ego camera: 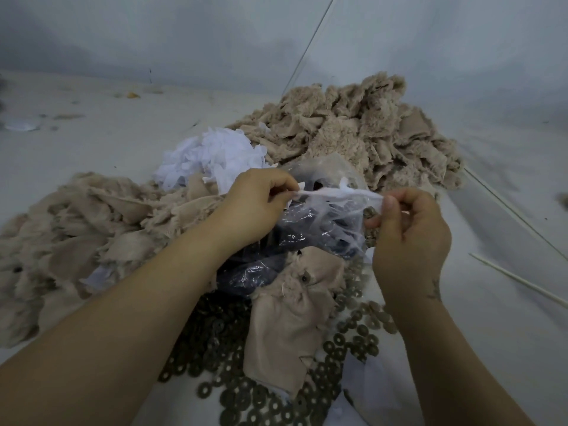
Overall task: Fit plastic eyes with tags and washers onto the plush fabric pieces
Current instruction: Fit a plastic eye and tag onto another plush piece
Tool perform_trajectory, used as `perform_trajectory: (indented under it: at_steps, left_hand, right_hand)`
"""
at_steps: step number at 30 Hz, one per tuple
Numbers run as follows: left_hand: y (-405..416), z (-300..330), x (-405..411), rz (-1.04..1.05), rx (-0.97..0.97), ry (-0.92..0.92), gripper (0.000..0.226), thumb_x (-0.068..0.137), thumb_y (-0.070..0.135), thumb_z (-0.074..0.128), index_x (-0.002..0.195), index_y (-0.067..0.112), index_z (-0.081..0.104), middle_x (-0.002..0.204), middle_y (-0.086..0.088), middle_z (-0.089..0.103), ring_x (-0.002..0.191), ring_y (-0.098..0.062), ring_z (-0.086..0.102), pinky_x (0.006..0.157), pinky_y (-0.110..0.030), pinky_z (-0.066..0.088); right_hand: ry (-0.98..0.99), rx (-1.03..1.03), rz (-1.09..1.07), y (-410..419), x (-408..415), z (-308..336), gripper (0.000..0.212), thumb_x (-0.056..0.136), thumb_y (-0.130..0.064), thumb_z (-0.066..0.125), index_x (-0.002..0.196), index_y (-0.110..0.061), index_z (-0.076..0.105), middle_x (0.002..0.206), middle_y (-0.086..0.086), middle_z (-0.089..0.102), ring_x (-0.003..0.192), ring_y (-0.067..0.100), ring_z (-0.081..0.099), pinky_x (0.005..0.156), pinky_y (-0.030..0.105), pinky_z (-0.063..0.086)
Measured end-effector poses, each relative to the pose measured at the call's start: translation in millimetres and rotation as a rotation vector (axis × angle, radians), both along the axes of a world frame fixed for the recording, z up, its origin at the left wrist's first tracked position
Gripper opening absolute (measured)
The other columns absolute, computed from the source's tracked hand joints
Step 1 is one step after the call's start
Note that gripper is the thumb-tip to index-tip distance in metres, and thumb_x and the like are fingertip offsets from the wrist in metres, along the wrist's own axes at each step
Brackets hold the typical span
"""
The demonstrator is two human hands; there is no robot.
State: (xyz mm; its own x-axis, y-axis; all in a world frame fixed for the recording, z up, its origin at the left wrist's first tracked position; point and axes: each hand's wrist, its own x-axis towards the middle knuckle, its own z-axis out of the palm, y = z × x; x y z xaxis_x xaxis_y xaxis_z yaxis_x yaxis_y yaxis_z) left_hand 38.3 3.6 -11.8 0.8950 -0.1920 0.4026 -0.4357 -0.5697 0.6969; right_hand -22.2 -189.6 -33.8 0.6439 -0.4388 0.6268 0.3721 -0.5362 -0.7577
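Stretching a white tag (335, 193) between both hands: left hand (258, 204) pinches one end with fingers curled on it, right hand (408, 238) pinches the other end between thumb and forefinger, fingers clamped on the strip. Tag held taut, above a clear plastic bag (310, 238) of dark parts, likely the plastic eyes, too blurred to confirm.

Step in hand, as I judge it: separating or straightening one tag before fitting. Next move calls for one hand to free up, pick the plush piece (289, 327) lying just below the bag near the front edge of the worktop (92, 118), and line the tag up with an eye post. That piece already shows one dark eye (304, 278), so a second eye or a washer may be what is due.

Counts: one tag in hand; one loose heap of white tags (212, 155) mid-worktop, too many to count. Two heaps of tan plush: left heap (76, 229) toward the left edge, far heap (362, 133) toward the back right. One single plush piece in front. Washers (347, 339) scattered along the front edge, dozens, not countable. Two thin white sticks (516, 278) by the right edge.
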Motion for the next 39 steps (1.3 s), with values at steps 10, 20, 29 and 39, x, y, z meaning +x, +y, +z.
perform_trajectory:
  at_steps: [10, 20, 29, 39]
  left_hand:
    - [-19.8, 14.8, -36.8, 0.006, 0.051, -0.272, 0.025, 0.088, 0.04, 0.064, 0.093, 0.016, 0.072, 0.091, 0.006, 0.066, 0.096, -0.009, 0.045, 0.083, -0.013, 0.034]
    - [-26.8, -1.0, -59.5, -0.034, -0.056, -0.046, 0.015, 0.083, 0.014, 0.076, 0.094, 0.024, 0.074, 0.082, 0.021, 0.061, 0.083, 0.003, 0.048, 0.068, -0.005, 0.034]
    - [-28.2, -8.6, -68.4, -0.063, -0.196, 0.023, 0.013, 0.078, 0.008, 0.079, 0.079, 0.019, 0.072, 0.077, 0.015, 0.063, 0.076, -0.004, 0.056, 0.068, -0.018, 0.047]
    - [-30.4, -25.2, -81.0, -0.144, 0.133, -0.359, 0.011, 0.074, 0.004, 0.073, 0.076, 0.014, 0.07, 0.087, 0.009, 0.066, 0.094, -0.021, 0.055, 0.084, -0.051, 0.041]
  right_hand:
    - [0.068, 0.348, 0.429, 7.4, -13.0, -8.2, 0.014, 0.104, -0.009, 0.047, 0.097, -0.013, 0.058, 0.083, 0.004, 0.075, 0.075, 0.02, 0.074, 0.063, 0.027, 0.059]
    - [0.015, 0.367, 0.775, -0.5, -22.1, -23.2, 0.009, 0.093, -0.006, 0.054, 0.09, -0.001, 0.061, 0.103, 0.017, 0.071, 0.091, 0.032, 0.072, 0.079, 0.033, 0.058]
    - [0.076, 0.295, 0.702, 1.2, -24.0, -24.7, 0.017, 0.087, -0.028, 0.061, 0.079, -0.018, 0.073, 0.085, 0.005, 0.074, 0.08, 0.021, 0.07, 0.071, 0.03, 0.057]
    - [0.424, 0.555, 0.666, -0.7, -18.4, -25.8, 0.016, 0.08, -0.027, 0.07, 0.071, -0.015, 0.075, 0.069, 0.015, 0.069, 0.062, 0.023, 0.064, 0.057, 0.033, 0.055]
